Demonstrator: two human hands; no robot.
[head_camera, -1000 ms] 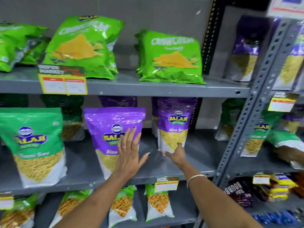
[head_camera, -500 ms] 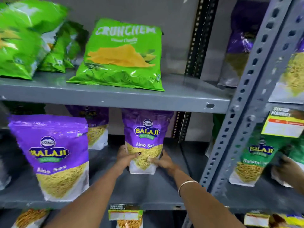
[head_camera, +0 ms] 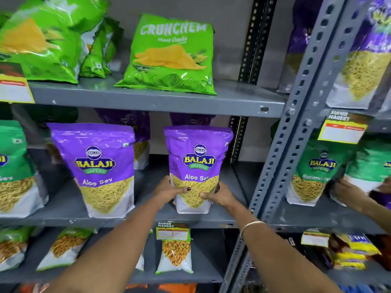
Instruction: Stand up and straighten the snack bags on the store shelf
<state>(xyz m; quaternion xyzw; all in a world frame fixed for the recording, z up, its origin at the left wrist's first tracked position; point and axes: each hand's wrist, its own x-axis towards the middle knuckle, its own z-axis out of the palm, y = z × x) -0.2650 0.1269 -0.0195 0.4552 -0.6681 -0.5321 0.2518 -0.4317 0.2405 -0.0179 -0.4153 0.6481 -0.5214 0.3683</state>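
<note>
A purple Aloo Sev bag stands upright near the front edge of the grey middle shelf. My left hand grips its lower left side and my right hand grips its lower right side, thumbs across the front. A second purple Aloo Sev bag stands upright to the left, untouched. More purple bags stand behind both, mostly hidden.
Green Crunchem bags lean on the upper shelf. A green sev bag stands far left. A perforated grey upright splits the bays; beyond it another person's hand touches green bags. Price tags hang on shelf edges.
My left hand left the left purple bag and joined my right hand on the right purple bag, which has come forward to the shelf front. The view shifted right and closer.
</note>
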